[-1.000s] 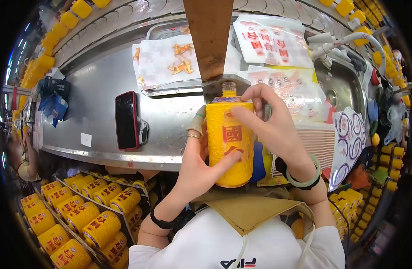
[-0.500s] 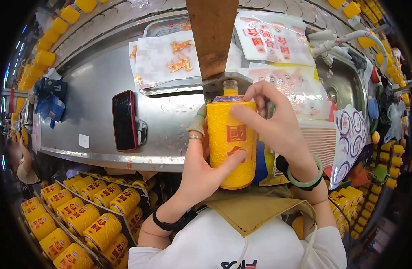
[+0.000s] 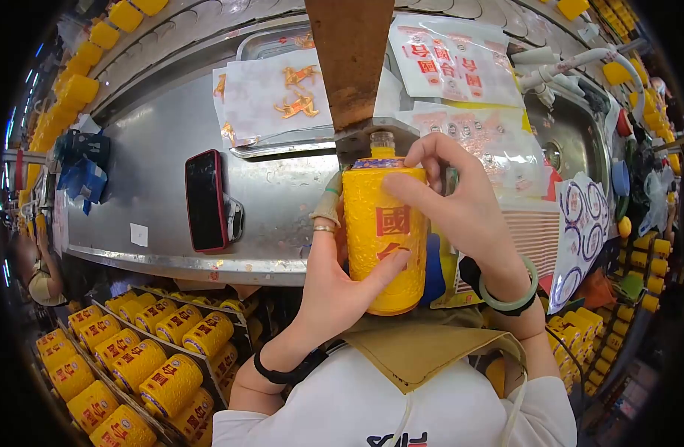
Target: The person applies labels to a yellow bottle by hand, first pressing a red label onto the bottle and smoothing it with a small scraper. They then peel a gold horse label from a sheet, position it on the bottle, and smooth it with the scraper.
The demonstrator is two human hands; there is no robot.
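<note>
A yellow embossed bottle with red characters and a bare clear neck lies in my two hands, its neck pointing away from me. My left hand is wrapped round its left and lower side, thumb across the front by the lower red character; finger covers are on some fingers. My right hand grips the shoulder on the right, thumb on the front face and fingers curled near the blue patterned collar. The neck sits close to a metal bracket under a brown upright post.
A phone rests on the steel table. Behind it lies a sheet of gold figures. Transfer sheets and a sink are at the right. Yellow bottles fill racks at lower left. Another person is at far left.
My hands and the bottle stay almost still. At the far left the other person's arm has shifted slightly, and bottles along the back conveyor have moved a little.
</note>
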